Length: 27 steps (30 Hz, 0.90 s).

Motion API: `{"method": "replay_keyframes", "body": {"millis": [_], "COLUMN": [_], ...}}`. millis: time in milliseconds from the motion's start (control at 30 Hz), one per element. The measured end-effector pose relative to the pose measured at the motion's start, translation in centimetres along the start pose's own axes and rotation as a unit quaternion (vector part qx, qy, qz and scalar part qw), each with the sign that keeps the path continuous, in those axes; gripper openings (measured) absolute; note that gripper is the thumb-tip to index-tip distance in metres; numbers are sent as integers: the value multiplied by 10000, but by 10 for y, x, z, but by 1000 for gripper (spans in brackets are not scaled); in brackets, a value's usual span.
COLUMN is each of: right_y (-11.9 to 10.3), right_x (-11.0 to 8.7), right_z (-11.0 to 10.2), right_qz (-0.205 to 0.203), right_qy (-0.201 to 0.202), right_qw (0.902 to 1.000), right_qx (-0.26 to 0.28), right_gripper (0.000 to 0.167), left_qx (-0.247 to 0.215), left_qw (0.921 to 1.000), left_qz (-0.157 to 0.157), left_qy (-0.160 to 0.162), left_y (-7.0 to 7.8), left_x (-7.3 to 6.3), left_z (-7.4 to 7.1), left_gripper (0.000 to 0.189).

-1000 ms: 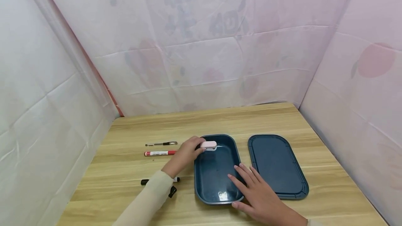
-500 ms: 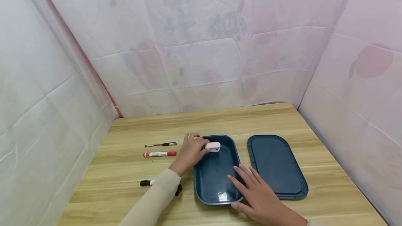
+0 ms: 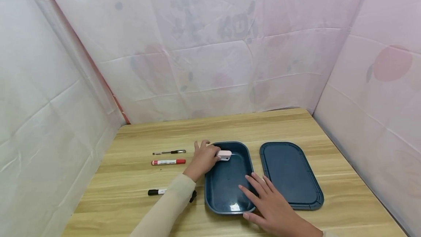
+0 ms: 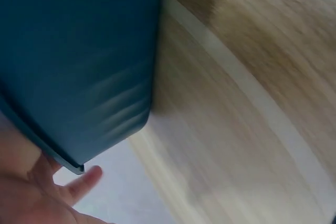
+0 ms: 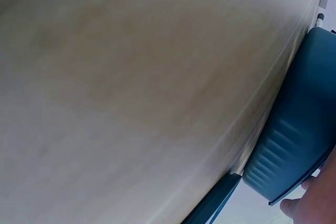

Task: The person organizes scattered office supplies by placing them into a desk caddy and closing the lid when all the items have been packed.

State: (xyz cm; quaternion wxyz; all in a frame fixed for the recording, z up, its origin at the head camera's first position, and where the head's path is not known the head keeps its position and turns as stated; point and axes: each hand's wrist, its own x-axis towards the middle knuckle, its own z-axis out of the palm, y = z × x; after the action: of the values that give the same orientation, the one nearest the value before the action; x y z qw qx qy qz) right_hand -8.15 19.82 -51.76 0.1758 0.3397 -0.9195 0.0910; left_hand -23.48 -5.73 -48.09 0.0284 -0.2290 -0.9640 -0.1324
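Over the far left corner of a dark blue plastic box (image 3: pixel 227 185), my left hand (image 3: pixel 204 159) pinches a small pink-and-white stapler (image 3: pixel 224 155) between thumb and fingers. The stapler is inside the box near its far wall, its near end hidden by the hand. My right hand (image 3: pixel 271 204) lies with spread, straight fingers across the box's right rim, close to the near corner. In the left wrist view, the box's outer wall (image 4: pixel 79 51) fills the upper left, and the left hand (image 4: pixel 42 198) reaches over the rim.
A flat blue lid (image 3: pixel 292 178) lies right of the box. Left of it are a clear pen with a black grip (image 3: pixel 169 152), a red marker (image 3: pixel 168 162) and a black marker (image 3: pixel 158 192), partly hidden by the left sleeve. Printed cloth (image 3: pixel 210 61) walls the wooden table (image 3: pixel 108 178).
My left hand has moved right with the stapler, slightly deeper into the box, and its outer fingers have lifted. The right hand has stayed in place.
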Motion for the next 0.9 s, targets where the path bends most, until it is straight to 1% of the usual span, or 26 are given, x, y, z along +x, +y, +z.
{"method": "replay_keyframes", "body": {"millis": [233,433,533,900], "right_y": [1,0,0,0], "right_x": [0,0,0,1], "right_z": [0,-1,-1,0], "right_qz": [-17,-7,-14,-44], "right_qy": [20,23,37,74], "right_qw": [10000,10000,10000,9999], "right_qx": [-35,-53,-44,-84], "right_gripper": [66,66,66,67], "left_qx": [394,674,707,804], "left_qw": [9991,9977,9974,9961], "left_qz": [-120,-55,-9,154], "left_qy": [76,96,96,333], "left_y": [6,6,4,0], "left_x": [2,1,1,0], "left_z": [1,2,3,3], "left_gripper": [19,18,18,20]}}
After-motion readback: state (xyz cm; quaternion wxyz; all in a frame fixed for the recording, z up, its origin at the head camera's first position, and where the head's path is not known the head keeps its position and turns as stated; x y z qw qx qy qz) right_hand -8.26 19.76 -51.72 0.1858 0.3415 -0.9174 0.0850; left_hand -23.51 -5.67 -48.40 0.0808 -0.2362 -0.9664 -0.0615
